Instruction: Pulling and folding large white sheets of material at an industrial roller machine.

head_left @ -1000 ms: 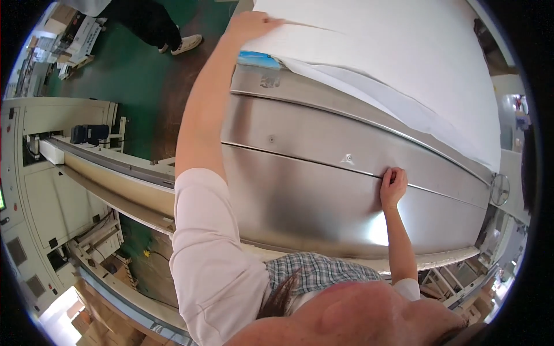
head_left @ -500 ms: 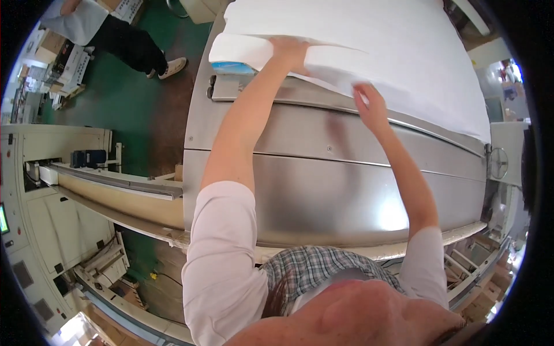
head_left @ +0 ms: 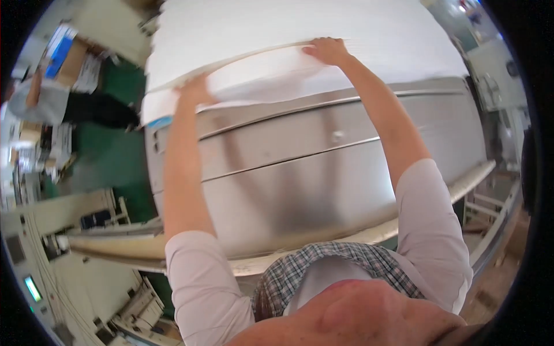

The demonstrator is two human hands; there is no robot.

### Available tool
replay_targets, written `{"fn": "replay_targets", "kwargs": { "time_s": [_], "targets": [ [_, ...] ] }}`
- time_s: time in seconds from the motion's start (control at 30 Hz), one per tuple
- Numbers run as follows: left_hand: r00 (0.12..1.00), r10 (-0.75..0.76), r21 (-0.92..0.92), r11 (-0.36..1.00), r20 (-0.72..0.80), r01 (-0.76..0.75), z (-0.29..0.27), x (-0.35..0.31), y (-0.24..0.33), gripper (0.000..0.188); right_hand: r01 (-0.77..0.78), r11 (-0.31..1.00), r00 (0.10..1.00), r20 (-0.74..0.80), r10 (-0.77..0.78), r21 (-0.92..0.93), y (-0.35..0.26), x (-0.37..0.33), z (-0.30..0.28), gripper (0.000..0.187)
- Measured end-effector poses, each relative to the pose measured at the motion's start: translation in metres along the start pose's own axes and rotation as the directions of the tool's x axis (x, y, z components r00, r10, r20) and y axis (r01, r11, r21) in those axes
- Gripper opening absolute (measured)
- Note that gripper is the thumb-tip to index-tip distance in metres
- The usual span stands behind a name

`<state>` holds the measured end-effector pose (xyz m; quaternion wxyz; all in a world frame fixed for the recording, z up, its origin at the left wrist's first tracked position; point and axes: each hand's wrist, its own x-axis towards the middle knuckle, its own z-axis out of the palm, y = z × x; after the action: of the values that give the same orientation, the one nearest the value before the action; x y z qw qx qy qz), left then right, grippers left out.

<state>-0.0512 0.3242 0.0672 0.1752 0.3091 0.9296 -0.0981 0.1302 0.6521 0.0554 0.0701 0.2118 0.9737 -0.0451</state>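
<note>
White sheet material (head_left: 300, 23) in a thick layer covers the far part of a metal table; whether it is paper or cloth I cannot tell. Along its near side runs a raised, rounded fold (head_left: 259, 66). My left hand (head_left: 195, 91) lies over the left part of this fold, blurred, thumb apart from the fingers. Toward the right end of the fold my right hand (head_left: 330, 51) rests on top, fingers laid over the white surface and thumb out to the left. A bit of blue (head_left: 160, 122) shows under the sheets' left corner.
The bare metal table front (head_left: 300, 196) lies between me and the sheets, with a pale padded edge (head_left: 467, 179) nearest my body. At the left, a person (head_left: 52, 104) stands on the green floor. A cream machine (head_left: 86, 282) with a lit screen stands lower left.
My right hand has moved up and left from above the table's metal strip onto the fold. My left hand still lies on the white material. The view has turned and shifted.
</note>
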Motion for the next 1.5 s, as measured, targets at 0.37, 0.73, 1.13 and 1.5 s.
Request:
{"fn": "replay_targets", "kwargs": {
  "time_s": [0.37,0.73,1.13,1.5],
  "targets": [
    [0.929,-0.368,0.156,0.921,0.040,0.358,0.003,-0.004,0.036,0.096,0.089,0.989,0.953,0.298,-0.049,-0.121,0.273,-0.045,-0.053,0.091],
    [0.961,-0.277,0.125,0.953,-0.021,0.277,0.032,0.008,-0.012,0.076,-0.182,0.827,0.865,0.314,0.392,-0.531,0.602,-0.053,-0.031,0.111],
    [0.868,-0.062,0.056,0.993,-0.493,0.103,0.066,-0.004,-0.024,0.056,-0.367,0.911,0.885,-0.371,0.280,-0.186,0.651,-0.117,0.015,0.057],
    [0.606,-0.076,0.062,0.977,-0.792,0.203,0.007,-0.068,-0.033,0.049,-0.347,0.923,0.724,-0.673,0.149,-0.169,0.650,-0.196,-0.043,0.056]
  ]
}}
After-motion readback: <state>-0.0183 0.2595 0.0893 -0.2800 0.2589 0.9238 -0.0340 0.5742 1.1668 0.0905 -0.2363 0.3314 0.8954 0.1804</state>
